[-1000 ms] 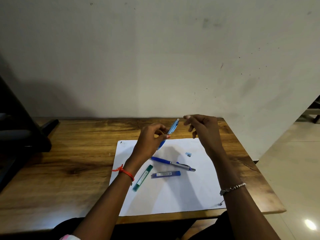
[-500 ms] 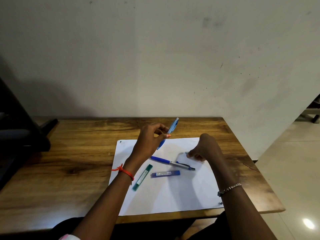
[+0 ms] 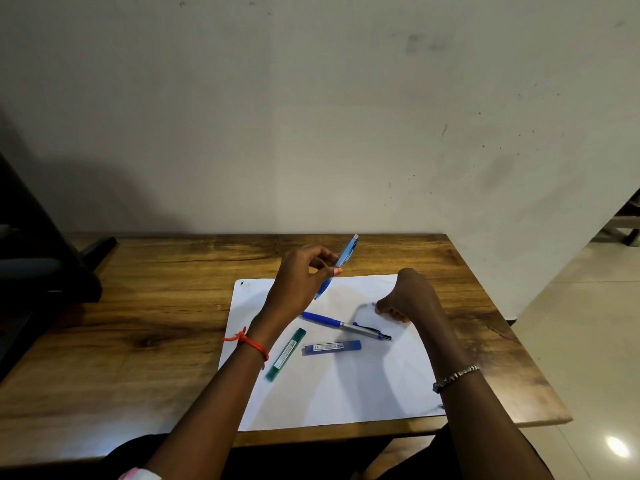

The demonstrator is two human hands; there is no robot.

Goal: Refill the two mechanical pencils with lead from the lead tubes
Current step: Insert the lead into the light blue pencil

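On the brown wooden table [image 3: 138, 306] we are working over a white paper sheet [image 3: 346, 393]. We are pinching the light blue plastic mechanical pencil [image 3: 341, 263] in our left hand [image 3: 298, 285], raised above the sheet, its white-tipped end pointing up and away. Our right hand [image 3: 405, 299] is curled, knuckles up, low at the sheet; a small pale blue piece [image 3: 373, 304], likely the pencil's cap, is showing at its fingertips, though we cannot tell whether it is gripped or merely touched. Just nearer than that hand, the dark blue and silver mechanical pencil [image 3: 346, 325] is lying flat. Nearer us are lying the blue lead tube [image 3: 332, 348] and, beside the left wrist, the green lead tube [image 3: 286, 355], both untouched. We are judging this as the cap step on the first pencil; what follows depends on whether lead is in.
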